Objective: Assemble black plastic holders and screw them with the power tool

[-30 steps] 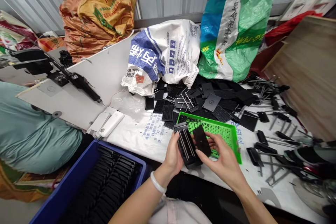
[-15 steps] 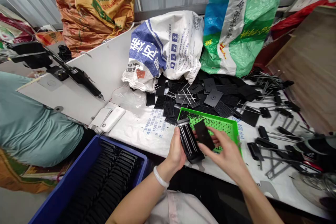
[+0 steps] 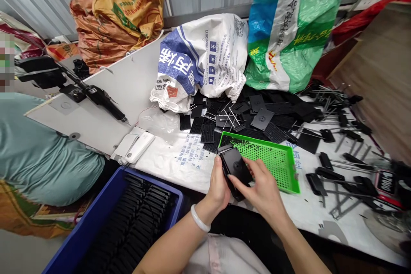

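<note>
My left hand grips a black plastic housing from below, at the near edge of the table. My right hand presses a flat black cover plate down onto the top of that housing, fingers curled over it. Both hands meet just in front of the green perforated tray. A white bangle is on my left wrist. The housing's inside is hidden under the plate.
A heap of black plates and metal pins lies behind the tray, with black handled parts to the right. A blue bin of stacked black parts stands lower left. Sacks line the back. A person in a teal top sits left, by a power screwdriver.
My right hand has brought the flat black plate from beside the housing down onto its top; the ribbed inside seen earlier is now covered. My left hand has kept its hold.
</note>
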{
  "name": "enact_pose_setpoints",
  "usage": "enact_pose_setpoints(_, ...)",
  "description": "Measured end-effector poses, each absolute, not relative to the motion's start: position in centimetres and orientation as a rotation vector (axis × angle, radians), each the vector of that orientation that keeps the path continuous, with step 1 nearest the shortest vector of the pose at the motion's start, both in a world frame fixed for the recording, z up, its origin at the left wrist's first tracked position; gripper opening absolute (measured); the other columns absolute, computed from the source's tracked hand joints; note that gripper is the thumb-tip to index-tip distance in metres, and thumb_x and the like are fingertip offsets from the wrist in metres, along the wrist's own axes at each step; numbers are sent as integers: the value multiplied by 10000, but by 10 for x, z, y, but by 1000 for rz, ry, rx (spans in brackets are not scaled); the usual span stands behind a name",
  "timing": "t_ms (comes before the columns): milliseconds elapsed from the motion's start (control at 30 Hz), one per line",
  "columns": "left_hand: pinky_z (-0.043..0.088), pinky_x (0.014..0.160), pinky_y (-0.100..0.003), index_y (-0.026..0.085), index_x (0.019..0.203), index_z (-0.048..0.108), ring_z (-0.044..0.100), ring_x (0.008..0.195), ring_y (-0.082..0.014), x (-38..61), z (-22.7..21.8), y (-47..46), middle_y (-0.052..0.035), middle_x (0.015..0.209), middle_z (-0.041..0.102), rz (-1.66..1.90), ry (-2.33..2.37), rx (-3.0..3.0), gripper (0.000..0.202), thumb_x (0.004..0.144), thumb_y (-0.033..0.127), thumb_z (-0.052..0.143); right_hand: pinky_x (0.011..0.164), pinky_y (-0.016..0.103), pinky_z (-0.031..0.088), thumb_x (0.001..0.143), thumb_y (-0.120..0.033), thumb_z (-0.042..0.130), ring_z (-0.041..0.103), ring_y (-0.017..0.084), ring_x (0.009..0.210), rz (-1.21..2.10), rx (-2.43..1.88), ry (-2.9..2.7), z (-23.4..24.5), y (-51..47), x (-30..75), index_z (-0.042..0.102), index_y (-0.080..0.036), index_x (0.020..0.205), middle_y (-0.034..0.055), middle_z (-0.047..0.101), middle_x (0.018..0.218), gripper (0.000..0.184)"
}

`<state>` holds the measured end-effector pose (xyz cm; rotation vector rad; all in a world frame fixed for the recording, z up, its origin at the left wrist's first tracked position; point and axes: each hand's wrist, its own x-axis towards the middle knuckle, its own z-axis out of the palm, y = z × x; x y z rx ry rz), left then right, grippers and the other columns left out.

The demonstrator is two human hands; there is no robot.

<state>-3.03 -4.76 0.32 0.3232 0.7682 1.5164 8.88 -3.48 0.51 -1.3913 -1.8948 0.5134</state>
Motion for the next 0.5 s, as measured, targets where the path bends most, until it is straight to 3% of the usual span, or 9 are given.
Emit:
enact_pose_setpoints(167,398,1080,-445,115,1059,702,575,1209,-304,-32,9,-44,-147,1120,713,1385,763,293,599,899,622,426,690,379,544,811,-535,658,595,218,750,520,-1456,-1785,15,-25,107,586,-167,1150,87,591,918,506)
enact_pose_setpoints(333,343,1130,-396,147,1159,673,552,1246,-265,-28,12,-45,-113,1245,666,1458,732,263,521,923,551,444,738,413,547,844,-503,628,596,260,859,486,-1350,-1967,7,-40,90,560,-138,1204,119,574,982,517)
enact_pose_setpoints(500,339,1136,-408,160,1176,663,536,1264,-270,-28,9,-45,-109,1262,656,1499,793,255,479,911,520,490,757,425,541,867,-488,604,580,279,890,390,-1344,-1988,-5,-45,76,534,-75,1261,132,546,979,574)
